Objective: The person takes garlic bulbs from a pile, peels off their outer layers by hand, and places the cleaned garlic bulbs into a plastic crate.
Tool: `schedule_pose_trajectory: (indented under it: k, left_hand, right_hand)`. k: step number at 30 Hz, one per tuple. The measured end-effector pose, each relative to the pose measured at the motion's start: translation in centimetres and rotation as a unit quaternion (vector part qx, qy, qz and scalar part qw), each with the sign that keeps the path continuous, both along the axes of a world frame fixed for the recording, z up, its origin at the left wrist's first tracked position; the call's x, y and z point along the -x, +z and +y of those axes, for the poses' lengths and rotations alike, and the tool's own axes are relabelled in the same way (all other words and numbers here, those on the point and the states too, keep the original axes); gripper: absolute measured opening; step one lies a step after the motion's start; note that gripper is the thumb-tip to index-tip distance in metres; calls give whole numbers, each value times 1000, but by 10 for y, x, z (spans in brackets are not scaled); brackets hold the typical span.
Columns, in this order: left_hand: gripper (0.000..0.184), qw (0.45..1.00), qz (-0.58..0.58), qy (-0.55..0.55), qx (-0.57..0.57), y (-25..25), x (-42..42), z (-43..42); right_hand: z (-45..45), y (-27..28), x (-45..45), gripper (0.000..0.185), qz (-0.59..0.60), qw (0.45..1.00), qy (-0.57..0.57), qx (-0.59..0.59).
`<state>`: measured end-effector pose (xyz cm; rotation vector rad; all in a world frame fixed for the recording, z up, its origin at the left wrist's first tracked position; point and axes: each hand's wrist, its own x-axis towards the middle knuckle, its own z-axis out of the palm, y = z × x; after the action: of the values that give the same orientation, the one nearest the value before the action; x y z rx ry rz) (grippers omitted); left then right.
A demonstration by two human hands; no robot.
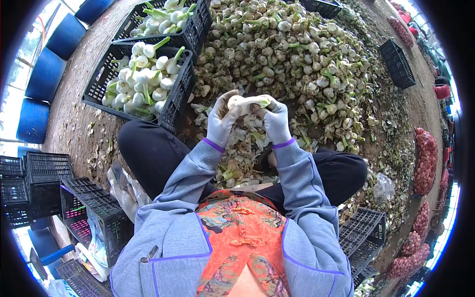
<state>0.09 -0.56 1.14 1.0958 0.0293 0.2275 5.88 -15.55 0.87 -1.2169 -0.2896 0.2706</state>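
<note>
While pinching one pale, green-necked garlic bulb (239, 102) in both white-gloved hands (221, 120), facing a seemingly unworked brown-stained garlic heap (282, 54) beyond, with clean white bulbs (141, 81) crated leftward.

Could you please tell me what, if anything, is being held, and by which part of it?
A garlic: the left hand has its grip on the bulb end, the right hand on the stem end.

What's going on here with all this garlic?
A seated person holds one garlic in gloved hands: the left hand at the bulb, the right hand at the stem. Ahead lies a big heap of dirtier bulbs; two crates at the left hold cleaner, white ones.
</note>
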Motion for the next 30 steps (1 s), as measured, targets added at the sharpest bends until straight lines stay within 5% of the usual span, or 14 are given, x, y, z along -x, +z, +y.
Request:
schedule_pose_trajectory:
  k: [3,7,9,12,14,19,25,27,29,30]
  left_hand:
    - [47,998,59,-9,18,1,-4,6]
    - [47,997,22,7,-67,-2,-6,-2]
    - [47,989,-45,41,-136,-6,-6,-3]
    - [59,990,53,-89,-98,-1,-4,12]
    - [62,993,57,-70,-71,-1,-4,10]
    - [66,989,-9,15,-145,-9,-5,0]
    - [68,988,-8,-151,-25,0,-3,13]
    - [73,991,-27,-132,-11,4,-3,14]
    - [78,992,-40,-110,-50,-2,-9,16]
    - [80,991,-39,-93,-93,-5,-10,17]
  right_hand:
    - [0,5,0,17,47,998,17,-28]
    - [6,8,3,13,-123,984,-63,113]
    - [6,8,5,14,-15,996,-53,67]
    - [-5,7,2,15,83,996,0,-20]
    - [-5,9,0,15,120,992,28,-28]
    - [2,18,4,21,-54,993,-15,102]
    - [-15,-24,-23,12,169,959,-223,-37]
    - [-34,-30,-33,24,51,967,-50,244]
    - [-31,-41,-29,36,-159,874,5,459]
    - [-26,-60,-28,42,-148,901,-10,408]
